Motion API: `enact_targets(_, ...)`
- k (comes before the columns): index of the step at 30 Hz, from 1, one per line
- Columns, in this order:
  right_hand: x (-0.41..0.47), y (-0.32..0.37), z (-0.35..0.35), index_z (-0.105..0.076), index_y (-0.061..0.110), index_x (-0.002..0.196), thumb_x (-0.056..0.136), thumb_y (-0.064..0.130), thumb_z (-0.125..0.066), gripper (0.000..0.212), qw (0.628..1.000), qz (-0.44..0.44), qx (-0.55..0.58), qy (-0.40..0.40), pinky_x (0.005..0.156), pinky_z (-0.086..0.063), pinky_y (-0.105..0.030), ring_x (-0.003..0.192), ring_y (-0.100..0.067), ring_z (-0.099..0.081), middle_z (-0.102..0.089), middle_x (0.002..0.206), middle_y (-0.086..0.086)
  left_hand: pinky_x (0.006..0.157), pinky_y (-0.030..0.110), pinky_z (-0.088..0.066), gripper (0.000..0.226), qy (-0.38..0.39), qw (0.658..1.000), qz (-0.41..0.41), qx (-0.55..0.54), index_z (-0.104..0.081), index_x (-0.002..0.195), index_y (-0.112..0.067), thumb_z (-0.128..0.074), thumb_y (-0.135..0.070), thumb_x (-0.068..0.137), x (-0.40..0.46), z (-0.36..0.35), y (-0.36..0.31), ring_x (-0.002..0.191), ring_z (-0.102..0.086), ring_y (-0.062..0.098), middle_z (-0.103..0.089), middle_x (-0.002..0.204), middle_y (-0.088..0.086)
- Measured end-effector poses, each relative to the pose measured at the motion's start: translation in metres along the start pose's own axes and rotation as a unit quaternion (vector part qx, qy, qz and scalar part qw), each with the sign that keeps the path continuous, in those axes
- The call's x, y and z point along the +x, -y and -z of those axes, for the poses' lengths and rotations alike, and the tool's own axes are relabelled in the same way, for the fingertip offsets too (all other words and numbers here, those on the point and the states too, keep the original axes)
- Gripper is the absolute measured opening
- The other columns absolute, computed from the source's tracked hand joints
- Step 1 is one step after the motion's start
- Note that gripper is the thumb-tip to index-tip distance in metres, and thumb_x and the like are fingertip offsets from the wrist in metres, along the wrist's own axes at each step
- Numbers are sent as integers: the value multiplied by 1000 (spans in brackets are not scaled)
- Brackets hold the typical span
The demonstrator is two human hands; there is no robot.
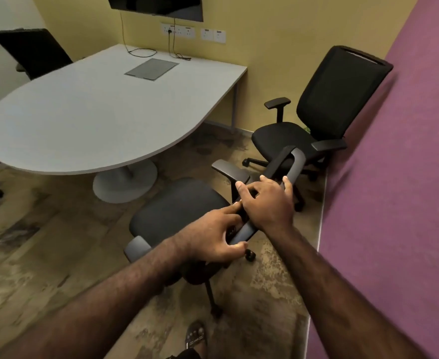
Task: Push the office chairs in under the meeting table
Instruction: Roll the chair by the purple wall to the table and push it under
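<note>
A black office chair (pixel 176 206) stands just in front of me, its seat facing the white meeting table (pixel 88 107) and clear of the table's rounded edge. My left hand (pixel 213 234) grips the top rail of its backrest, thumb underneath. Just beyond it my right hand (pixel 267 200) lies on the same rail with the fingers spread over it. A second black chair (pixel 324 107) stands at the right against the purple wall, turned toward the table but apart from it. A third chair (pixel 31 50) sits behind the table's far left side.
The purple wall (pixel 394 203) runs close along my right. The table's round pedestal base (pixel 125 182) stands on the floor ahead of the near chair. Cables (pixel 145 51) lie on the tabletop near the yellow wall. My sandalled foot (pixel 195 335) is behind the chair's castors.
</note>
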State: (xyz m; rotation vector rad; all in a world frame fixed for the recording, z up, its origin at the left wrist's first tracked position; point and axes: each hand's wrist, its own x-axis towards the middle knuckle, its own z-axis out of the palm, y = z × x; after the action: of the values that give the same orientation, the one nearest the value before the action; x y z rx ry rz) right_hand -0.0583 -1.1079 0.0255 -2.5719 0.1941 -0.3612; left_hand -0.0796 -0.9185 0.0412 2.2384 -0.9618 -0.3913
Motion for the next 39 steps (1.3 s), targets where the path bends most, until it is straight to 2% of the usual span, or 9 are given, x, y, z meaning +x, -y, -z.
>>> enact_targets(6,13,34,-27,-83,26,93,107,62,-46,54,996,48,-55,41,129,-18,-48,136,-14,-59,-80,112,6,80,41,-62,35,17,1000,-16,8,-73,103,-16,-72,-49,91,-20,46,48,104,-69,13,-43,161,-20)
enact_targets(10,25,54,-41,-84,27,93,104,60,-45,52,988,102,-111,39,111,-38,-48,107,-16,-65,-74,87,9,86,43,-61,28,20,999,-26,21,-70,100,-22,-72,-50,92,-37,75,76,116,-67,11,-32,168,-26)
enact_targets(13,41,69,-51,-84,28,89,102,61,-43,54,981,127,-140,51,94,-41,-44,91,-19,-56,-62,74,7,97,40,-59,27,1,999,-29,37,-69,100,-26,-74,-51,91,-48,94,95,131,-61,8,-36,169,-22)
enact_targets(19,86,84,-66,-85,32,94,104,66,-47,52,969,163,-128,132,97,-42,-47,99,-17,-55,-65,76,11,104,26,-55,38,-26,997,-2,68,-64,113,-32,-78,-58,88,-61,126,128,134,-58,0,-51,160,-17)
enact_targets(22,107,87,-70,-85,36,100,105,69,-45,52,962,178,-123,166,108,-35,-54,125,-21,-57,-74,94,12,111,26,-52,48,-41,997,26,61,-63,123,-32,-82,-55,86,-62,139,140,136,-56,-4,-56,154,-20)
enact_targets(25,130,83,-70,-82,41,115,104,77,-39,57,954,182,-120,204,121,-20,-64,156,-24,-35,-74,132,9,116,33,-50,69,-47,996,45,53,-58,144,-27,-82,-53,86,-56,150,152,134,-58,0,-61,145,-20)
enact_targets(30,162,74,-62,-61,46,147,97,91,-19,79,931,222,-142,250,130,9,-67,167,-23,-11,-50,165,14,117,36,-50,69,-50,996,60,41,-53,146,-35,-81,-55,86,-47,165,168,139,-54,0,-58,151,-18)
enact_targets(36,212,71,-54,-39,49,163,81,100,-24,98,882,272,-153,352,133,0,-64,164,-23,-22,-37,173,11,114,29,-51,74,-79,990,109,31,-43,154,-46,-75,-60,88,-49,171,186,138,-53,-3,-54,151,-26)
enact_targets(39,242,67,-56,-39,51,161,70,107,-32,107,870,295,-149,366,131,-17,-64,159,-25,-25,-39,171,12,111,27,-48,79,-95,984,145,52,-33,160,-52,-68,-60,90,-53,173,187,138,-51,-2,-50,153,-26)
